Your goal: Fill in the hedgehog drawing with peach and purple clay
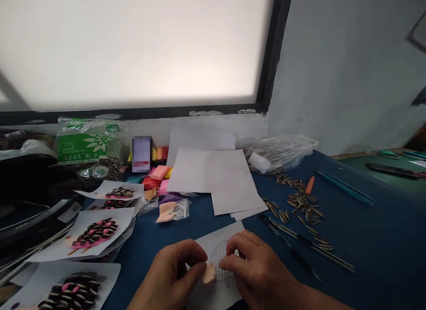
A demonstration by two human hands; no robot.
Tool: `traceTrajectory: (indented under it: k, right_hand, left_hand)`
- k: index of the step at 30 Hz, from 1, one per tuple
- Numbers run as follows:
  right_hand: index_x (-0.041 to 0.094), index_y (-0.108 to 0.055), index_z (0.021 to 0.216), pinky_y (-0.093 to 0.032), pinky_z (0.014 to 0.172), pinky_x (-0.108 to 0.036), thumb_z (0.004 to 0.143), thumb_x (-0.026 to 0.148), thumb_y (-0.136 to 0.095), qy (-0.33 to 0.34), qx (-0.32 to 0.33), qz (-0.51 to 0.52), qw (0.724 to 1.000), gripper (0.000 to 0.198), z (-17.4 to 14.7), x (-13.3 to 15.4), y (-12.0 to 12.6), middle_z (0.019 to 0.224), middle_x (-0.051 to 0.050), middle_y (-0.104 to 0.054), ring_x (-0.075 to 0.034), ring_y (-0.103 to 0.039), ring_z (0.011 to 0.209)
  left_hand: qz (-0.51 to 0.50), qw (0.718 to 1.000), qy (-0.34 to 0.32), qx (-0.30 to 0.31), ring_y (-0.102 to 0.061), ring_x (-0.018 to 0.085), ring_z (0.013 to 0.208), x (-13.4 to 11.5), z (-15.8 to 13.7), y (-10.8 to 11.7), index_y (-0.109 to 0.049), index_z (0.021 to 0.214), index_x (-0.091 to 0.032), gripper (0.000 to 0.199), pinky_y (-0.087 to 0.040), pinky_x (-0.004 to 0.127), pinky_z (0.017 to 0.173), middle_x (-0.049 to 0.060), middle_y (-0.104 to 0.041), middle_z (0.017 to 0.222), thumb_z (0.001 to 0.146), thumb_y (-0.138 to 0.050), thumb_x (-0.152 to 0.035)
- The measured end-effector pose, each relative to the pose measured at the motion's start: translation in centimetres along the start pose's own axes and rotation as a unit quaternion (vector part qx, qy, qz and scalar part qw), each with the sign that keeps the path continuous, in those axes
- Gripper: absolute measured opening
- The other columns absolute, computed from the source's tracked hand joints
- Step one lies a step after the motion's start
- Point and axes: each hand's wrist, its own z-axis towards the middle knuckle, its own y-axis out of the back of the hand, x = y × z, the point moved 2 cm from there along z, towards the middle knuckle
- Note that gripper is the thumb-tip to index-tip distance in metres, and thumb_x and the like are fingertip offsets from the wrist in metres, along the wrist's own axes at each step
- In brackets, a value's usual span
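Observation:
My left hand (173,274) is closed, with a small peach-coloured lump of modelling clay (209,274) pinched at the thumb and forefinger. Beneath both hands lies a sheet of white paper (203,243) bearing a rounded drawing filled with short marks. The clay is at the left part of this drawing; whether it touches the paper I cannot tell. On the sheet's right side is my right hand (262,268), its fingers curled and the thumb close to the forefinger. Anything between those fingertips is too small or hidden to make out.
Finished seed-and-clay pictures (96,232) lie at the left. Behind are an opened clay packet (169,211), coloured clay packs (159,172), blank sheets (206,168) and a green seed bag (83,145). Loose sunflower seeds (302,205), a pen (293,252) and tweezers (346,188) lie right.

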Motion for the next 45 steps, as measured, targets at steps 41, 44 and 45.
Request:
traceTrajectory:
  k: [41, 44, 45]
  right_hand:
    - [0.018, -0.066, 0.103, -0.039, 0.063, -0.030, 0.083, 0.010, -0.055, 0.061, -0.029, -0.054, 0.996, 0.024, 0.0, 0.0, -0.8, 0.086, -0.007, -0.058, -0.020, -0.049, 0.072]
    - [0.019, -0.065, 0.101, -0.037, 0.061, -0.029, 0.087, 0.015, -0.056, 0.090, -0.061, -0.077, 0.991, 0.017, -0.1, 0.0, -1.7, 0.081, -0.006, -0.057, -0.019, -0.048, 0.070]
    - [0.019, -0.065, 0.100, -0.036, 0.061, -0.029, 0.087, 0.015, -0.056, 0.092, -0.063, -0.083, 0.990, 0.016, -0.2, 0.0, -1.9, 0.081, -0.005, -0.057, -0.019, -0.047, 0.069]
  left_hand:
    - [0.180, 0.983, -0.006, 0.022, -0.054, 0.015, 0.059, 0.4, -0.4, -0.2, -0.069, 0.076, -0.020, 0.024, -0.032, 0.024, 0.053, 0.000, -0.065, 0.067, 0.083, -0.049, -0.030]
    - [0.178, 0.984, -0.007, 0.024, -0.053, 0.015, 0.060, 0.4, -0.5, -0.1, -0.067, 0.077, -0.020, 0.022, -0.033, 0.024, 0.054, -0.001, -0.064, 0.068, 0.082, -0.049, -0.031]
    - [0.172, 0.985, -0.008, 0.024, -0.053, 0.015, 0.060, 0.4, -0.5, 0.0, -0.066, 0.076, -0.020, 0.022, -0.033, 0.024, 0.054, -0.001, -0.063, 0.067, 0.083, -0.049, -0.031]
